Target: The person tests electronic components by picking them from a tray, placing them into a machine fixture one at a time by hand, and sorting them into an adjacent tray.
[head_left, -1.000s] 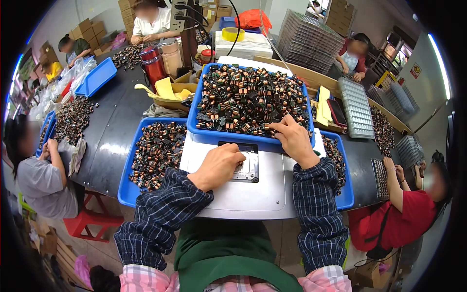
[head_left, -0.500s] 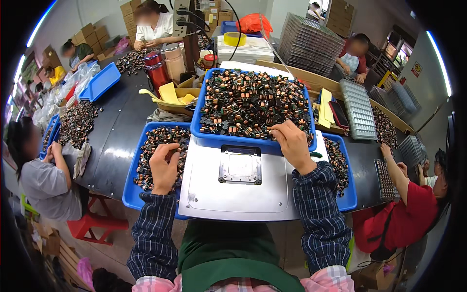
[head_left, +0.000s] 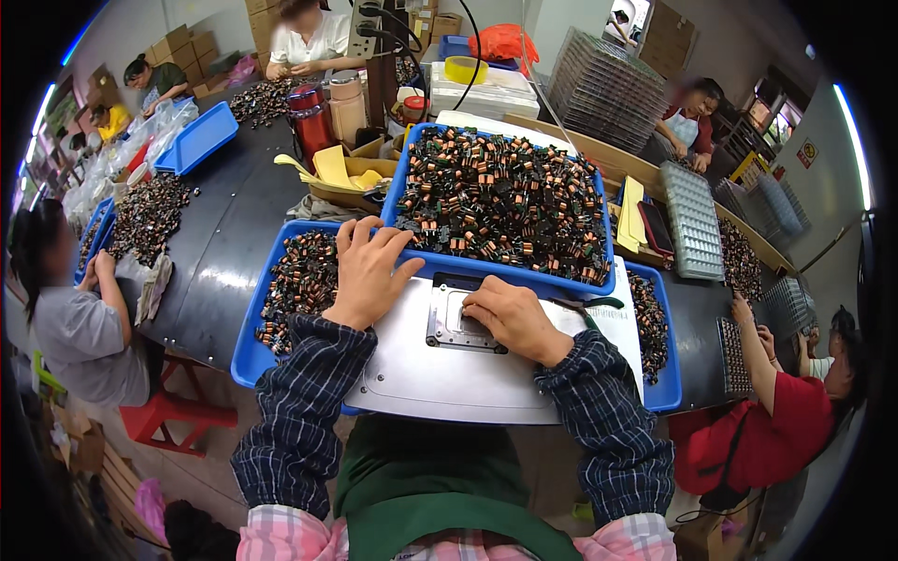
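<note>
My left hand [head_left: 369,273] is open, its fingers spread over the near left corner of the upper blue tray [head_left: 505,266]. Heaped in that tray are small copper-wound coils [head_left: 500,192] with dark bases. My right hand [head_left: 516,320] is closed in a pinch over the square metal fixture [head_left: 447,318], which is set into a silver panel [head_left: 449,388]. Whatever its fingertips hold is too hidden to make out. Beside the right hand lie pliers [head_left: 603,302] with dark green handles, partly under the tray's edge.
More coils fill a left blue tray [head_left: 245,351] and a right blue tray [head_left: 666,397]. Yellow sheets [head_left: 332,166], a red flask [head_left: 311,122] and a white cell tray [head_left: 692,220] stand behind. Co-workers sit around the dark table [head_left: 220,252]; one in red [head_left: 786,411] is at right.
My left hand has risen from the left tray to the upper tray's corner. The right hand has left the upper tray's coils and come down to the fixture. The pliers now show more.
</note>
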### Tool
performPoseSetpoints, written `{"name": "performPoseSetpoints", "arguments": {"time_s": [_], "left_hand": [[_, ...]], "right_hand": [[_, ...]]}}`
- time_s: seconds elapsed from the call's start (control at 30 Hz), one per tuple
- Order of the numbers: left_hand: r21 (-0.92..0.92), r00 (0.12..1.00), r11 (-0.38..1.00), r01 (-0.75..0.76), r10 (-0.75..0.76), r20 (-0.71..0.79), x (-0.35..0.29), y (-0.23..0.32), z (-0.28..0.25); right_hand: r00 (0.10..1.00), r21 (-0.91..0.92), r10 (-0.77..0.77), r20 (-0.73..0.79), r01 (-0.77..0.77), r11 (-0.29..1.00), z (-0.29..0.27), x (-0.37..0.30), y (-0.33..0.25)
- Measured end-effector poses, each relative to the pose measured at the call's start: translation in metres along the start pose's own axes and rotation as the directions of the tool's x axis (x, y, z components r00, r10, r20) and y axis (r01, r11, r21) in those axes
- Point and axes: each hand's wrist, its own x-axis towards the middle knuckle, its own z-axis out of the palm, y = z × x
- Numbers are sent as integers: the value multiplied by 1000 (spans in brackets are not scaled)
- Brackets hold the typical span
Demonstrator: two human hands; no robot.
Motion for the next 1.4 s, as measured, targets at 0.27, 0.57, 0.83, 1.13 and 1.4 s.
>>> {"name": "performPoseSetpoints", "arguments": {"time_s": [0.27, 0.57, 0.83, 1.13, 1.4], "left_hand": [[-130, 999, 991, 34, -28, 46, 6, 5, -1], [-272, 998, 960, 63, -57, 28, 8, 10, 1], [-493, 991, 868, 65, -115, -73, 8, 31, -1], [-531, 968, 845, 62, 78, 239, -14, 57, -1], [-403, 926, 893, -200, 306, 219, -9, 60, 12]], "right_hand": [[1000, 42, -19, -19, 19, 999, -5, 2, 6], [832, 967, 555, -2, -141, 214, -49, 10, 4], [938, -73, 133, -320, -165, 984, -25, 31, 26], [943, -22, 164, -288, -177, 984, -28, 36, 27], [878, 844, 476, 53, -295, 448, -39, 9, 18]]}}
